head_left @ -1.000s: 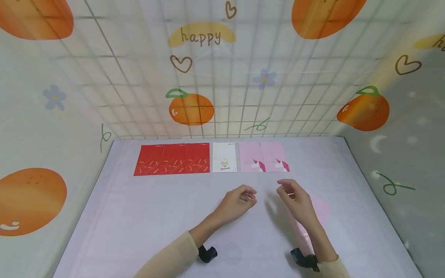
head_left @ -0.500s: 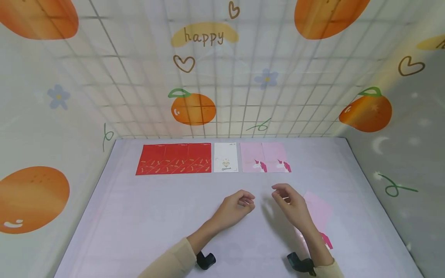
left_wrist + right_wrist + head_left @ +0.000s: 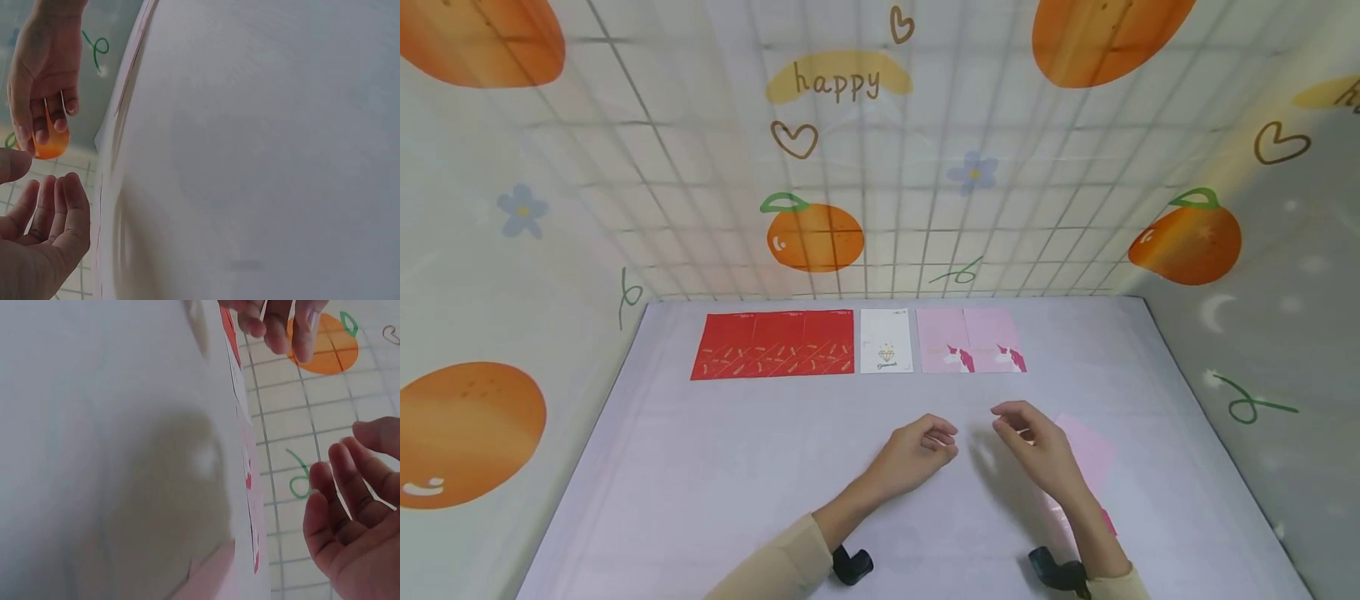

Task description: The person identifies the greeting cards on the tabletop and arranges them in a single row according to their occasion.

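Both hands hover over the table with fingers loosely bent and nothing in them. In the head view my left hand (image 3: 910,454) is left of my right hand (image 3: 1037,450), a gap between their fingertips. Pink unicorn cards (image 3: 1086,454) lie loosely under my right hand and forearm, which partly hide them. The left wrist view shows my left hand (image 3: 50,244) palm up, my right hand (image 3: 47,69) opposite. From the right wrist, my right hand (image 3: 362,519) has parted, bent fingers, and a pink card corner (image 3: 215,575) shows below.
Along the table's (image 3: 775,450) back edge lie red cards (image 3: 775,343) side by side, a white card (image 3: 886,337) with a gold diamond, and two pink unicorn cards (image 3: 970,337). A patterned curtain (image 3: 700,208) over a wire grid stands behind; grey-white walls flank both sides.
Both hands have drawn back slightly toward the person and stay apart. More of the loose pink cards shows beside the right forearm. The row of cards at the back lies as before.
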`<action>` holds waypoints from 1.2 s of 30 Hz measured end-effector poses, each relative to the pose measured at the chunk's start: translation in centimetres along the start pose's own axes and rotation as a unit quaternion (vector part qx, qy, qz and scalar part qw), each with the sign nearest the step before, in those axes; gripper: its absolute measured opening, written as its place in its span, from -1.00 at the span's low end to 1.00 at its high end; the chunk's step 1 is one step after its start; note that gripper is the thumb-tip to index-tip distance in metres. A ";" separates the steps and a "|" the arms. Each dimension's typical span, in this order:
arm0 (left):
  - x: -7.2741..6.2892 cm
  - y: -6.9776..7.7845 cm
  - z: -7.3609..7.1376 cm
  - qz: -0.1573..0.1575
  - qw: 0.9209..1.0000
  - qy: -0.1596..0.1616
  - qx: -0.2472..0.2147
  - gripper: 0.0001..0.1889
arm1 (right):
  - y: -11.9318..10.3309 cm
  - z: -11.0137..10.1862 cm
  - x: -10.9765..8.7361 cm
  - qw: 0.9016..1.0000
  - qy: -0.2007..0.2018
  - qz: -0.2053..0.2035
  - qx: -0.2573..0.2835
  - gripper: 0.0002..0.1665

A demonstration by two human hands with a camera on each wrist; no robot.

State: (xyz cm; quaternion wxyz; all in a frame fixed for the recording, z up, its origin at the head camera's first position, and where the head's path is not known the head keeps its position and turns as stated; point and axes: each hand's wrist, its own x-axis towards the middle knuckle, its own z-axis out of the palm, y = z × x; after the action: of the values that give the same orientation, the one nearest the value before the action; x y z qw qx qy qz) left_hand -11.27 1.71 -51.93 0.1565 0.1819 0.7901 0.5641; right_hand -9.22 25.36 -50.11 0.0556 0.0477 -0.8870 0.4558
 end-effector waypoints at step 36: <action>6.9 1.7 7.3 0.000 0.981 -0.092 0.173 -0.58 | 8.1 -8.5 -2.1 0.985 -0.083 0.140 -0.063 -0.38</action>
State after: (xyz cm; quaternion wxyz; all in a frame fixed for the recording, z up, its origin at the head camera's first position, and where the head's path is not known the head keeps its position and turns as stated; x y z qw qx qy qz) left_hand -13.83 11.52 -52.94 0.1947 0.2573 0.8578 0.4001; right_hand -7.82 37.05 -52.01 -0.0797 -0.0429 -0.9133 0.3971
